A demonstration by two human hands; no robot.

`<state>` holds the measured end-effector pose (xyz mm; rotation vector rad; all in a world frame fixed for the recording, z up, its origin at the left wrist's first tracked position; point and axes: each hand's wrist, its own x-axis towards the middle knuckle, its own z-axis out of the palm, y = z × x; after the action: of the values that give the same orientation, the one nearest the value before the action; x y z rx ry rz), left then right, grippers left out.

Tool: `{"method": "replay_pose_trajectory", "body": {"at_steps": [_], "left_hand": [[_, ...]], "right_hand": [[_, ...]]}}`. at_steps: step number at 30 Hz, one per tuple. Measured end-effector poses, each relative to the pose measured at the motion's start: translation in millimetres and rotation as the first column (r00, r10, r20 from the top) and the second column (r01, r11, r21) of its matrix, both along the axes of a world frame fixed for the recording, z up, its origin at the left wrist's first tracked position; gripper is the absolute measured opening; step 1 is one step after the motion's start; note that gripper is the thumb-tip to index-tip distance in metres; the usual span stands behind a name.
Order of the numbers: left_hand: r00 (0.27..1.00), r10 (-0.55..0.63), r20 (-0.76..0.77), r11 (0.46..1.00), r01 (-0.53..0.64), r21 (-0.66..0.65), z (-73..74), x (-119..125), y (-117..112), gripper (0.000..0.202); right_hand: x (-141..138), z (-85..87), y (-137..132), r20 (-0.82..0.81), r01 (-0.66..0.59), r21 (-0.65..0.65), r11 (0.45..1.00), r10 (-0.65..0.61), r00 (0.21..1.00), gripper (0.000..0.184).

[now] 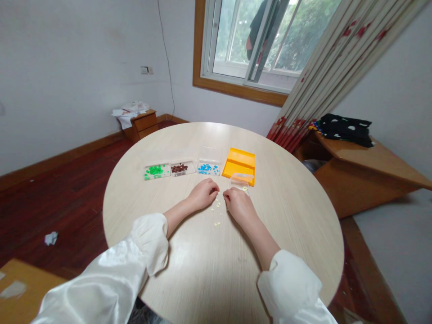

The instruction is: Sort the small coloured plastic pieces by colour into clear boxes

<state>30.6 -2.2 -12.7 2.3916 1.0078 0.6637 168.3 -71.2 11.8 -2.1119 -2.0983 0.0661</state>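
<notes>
My left hand [204, 194] is over the middle of the table, fingers curled and pinched together. A tiny pale-yellow piece shows right at its fingertips, but whether it is gripped I cannot tell. Just to the right, my right hand [239, 205] is also closed in a pinch, and what its fingers hold is hidden. Several small pale-yellow pieces [217, 223] lie scattered on the tabletop below and between the hands. Behind my right hand stands a clear plastic box [240, 183] with its lid up and pale pieces inside, partly covered by the hand.
Beyond my hands are clear boxes of green pieces [155, 170], brown pieces [179, 168] and blue pieces [204, 168]. An open orange-yellow case [239, 157] lies right of them. The round table [216, 274] has a curved edge. Wooden furniture [354, 171] stands on the right.
</notes>
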Motion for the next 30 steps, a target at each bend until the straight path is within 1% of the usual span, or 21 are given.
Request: {"method": "replay_pose_trajectory", "body": {"at_steps": [4, 6, 8, 10, 12, 14, 16, 19, 21, 23, 26, 28, 30], "left_hand": [[1.0, -0.008, 0.001, 1.0, 0.008, 0.001, -0.9, -0.3, 1.0, 0.013], [1.0, -0.012, 0.009, 1.0, 0.012, -0.002, -1.4, -0.4, 1.3, 0.012], [1.0, -0.01, 0.018, 1.0, 0.01, -0.005, -1.9, -0.5, 1.3, 0.011], [0.999, -0.004, 0.042, 1.0, 0.004, -0.014, -2.5, -0.5, 1.0, 0.011], [0.996, 0.006, 0.088, 1.0, -0.003, -0.028, -3.3, -0.7, 0.6, 0.01], [0.989, 0.024, 0.144, 0.999, -0.019, -0.041, -3.9, -1.1, 0.3, 0.009], [0.98, 0.051, 0.193, 0.998, -0.042, -0.054, -4.0, -1.7, 0.2, 0.008], [0.965, 0.084, 0.248, 0.994, -0.066, -0.082, -2.2, -2.0, -0.7, 0.007], [0.955, 0.104, 0.277, 0.99, -0.074, -0.119, -0.3, -1.6, -2.4, 0.006], [0.944, 0.119, 0.307, 0.982, -0.066, -0.177, 1.7, -0.8, -4.7, 0.006], [0.925, 0.127, 0.359, 0.961, -0.025, -0.274, 3.8, 0.2, -7.8, 0.006], [0.913, 0.132, 0.387, 0.946, 0.0, -0.324, 4.5, 0.4, -8.9, 0.006], [0.903, 0.136, 0.406, 0.932, 0.021, -0.361, 5.0, 0.4, -9.4, 0.006]], "right_hand": [[-2.3, 1.1, -0.2, -0.02, -0.006, -0.038, 0.999, 0.005, 1.0, 0.025], [-1.5, 0.1, 0.6, -0.047, -0.016, -0.026, 1.0, 0.015, 0.999, 0.025], [2.4, -1.2, 1.7, -0.093, -0.031, 0.042, 0.999, 0.035, 0.995, 0.022], [10.2, -2.3, 2.9, -0.146, -0.026, 0.17, 0.985, 0.051, 0.988, 0.021], [20.8, -2.7, 3.8, -0.198, 0.007, 0.309, 0.951, 0.058, 0.978, 0.021], [31.7, -2.7, 4.4, -0.246, 0.052, 0.402, 0.914, 0.054, 0.968, 0.024], [40.1, -2.7, 4.8, -0.289, 0.096, 0.439, 0.893, 0.039, 0.956, 0.026], [43.9, -3.0, 5.5, -0.34, 0.123, 0.44, 0.889, 0.038, 0.94, 0.027], [40.0, -3.3, 5.7, -0.357, 0.072, 0.439, 0.896, 0.1, 0.929, 0.025], [32.5, -3.5, 5.3, -0.357, -0.039, 0.433, 0.901, 0.21, 0.91, 0.022], [20.0, -3.4, 3.7, -0.361, -0.215, 0.393, 0.894, 0.365, 0.858, 0.019], [14.1, -3.1, 2.4, -0.38, -0.262, 0.382, 0.886, 0.409, 0.83, 0.017], [11.2, -2.8, 1.4, -0.391, -0.26, 0.394, 0.882, 0.417, 0.821, 0.016]]}}
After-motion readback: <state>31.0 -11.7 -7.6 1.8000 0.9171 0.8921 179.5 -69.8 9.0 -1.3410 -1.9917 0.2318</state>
